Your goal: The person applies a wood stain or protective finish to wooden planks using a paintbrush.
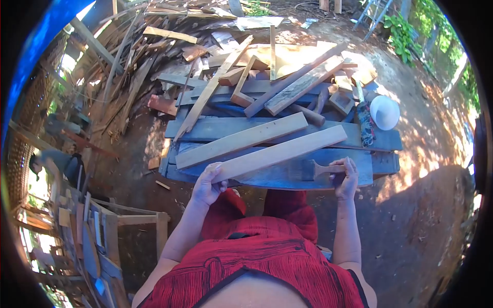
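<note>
My left hand [208, 185] is closed on the near end of a pale wooden board [282, 152], which slants up to the right over the bench. In my right hand [346, 179] is a flat paintbrush [326, 169], pinched by its wooden handle. Its dark bristles point left, just below the board. Beyond the held board lies a second pale board [241, 140], at nearly the same slant. Both rest over the worn blue-grey planks of the bench [354, 169].
A white bucket [385, 113] stands at the bench's right end, beside a dark patterned bundle [365, 126]. Loose timber [303, 84] is heaped across the far side. More scrap wood [92, 236] leans at lower left. A person [54, 161] is at far left.
</note>
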{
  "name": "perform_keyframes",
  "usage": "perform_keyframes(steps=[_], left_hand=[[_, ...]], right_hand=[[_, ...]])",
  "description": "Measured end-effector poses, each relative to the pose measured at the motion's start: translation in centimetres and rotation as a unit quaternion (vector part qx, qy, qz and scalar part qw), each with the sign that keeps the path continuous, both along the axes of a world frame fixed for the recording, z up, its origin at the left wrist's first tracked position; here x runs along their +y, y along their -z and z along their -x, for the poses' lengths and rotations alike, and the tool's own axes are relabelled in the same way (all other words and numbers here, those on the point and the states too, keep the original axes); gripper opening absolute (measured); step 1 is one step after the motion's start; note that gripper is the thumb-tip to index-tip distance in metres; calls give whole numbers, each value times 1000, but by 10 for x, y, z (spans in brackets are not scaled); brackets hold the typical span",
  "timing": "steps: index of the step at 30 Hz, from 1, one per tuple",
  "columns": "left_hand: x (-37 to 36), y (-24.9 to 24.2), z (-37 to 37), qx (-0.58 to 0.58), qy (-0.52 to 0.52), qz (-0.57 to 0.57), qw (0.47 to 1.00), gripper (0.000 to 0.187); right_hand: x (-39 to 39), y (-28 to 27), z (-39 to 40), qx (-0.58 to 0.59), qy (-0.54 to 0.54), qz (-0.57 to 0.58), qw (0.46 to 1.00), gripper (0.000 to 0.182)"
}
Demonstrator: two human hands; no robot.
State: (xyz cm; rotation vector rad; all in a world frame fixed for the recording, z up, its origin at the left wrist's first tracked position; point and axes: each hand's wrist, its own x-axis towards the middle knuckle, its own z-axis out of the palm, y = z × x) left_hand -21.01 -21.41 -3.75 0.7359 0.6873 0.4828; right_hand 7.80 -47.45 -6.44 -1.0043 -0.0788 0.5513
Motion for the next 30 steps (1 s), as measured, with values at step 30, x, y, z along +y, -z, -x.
perform_keyframes(steps=[30], left_hand=[[98,-18,30,-179,-271,-35,945,28]], right_hand=[[-3,7,-1,-52,-36,-19,998,22]])
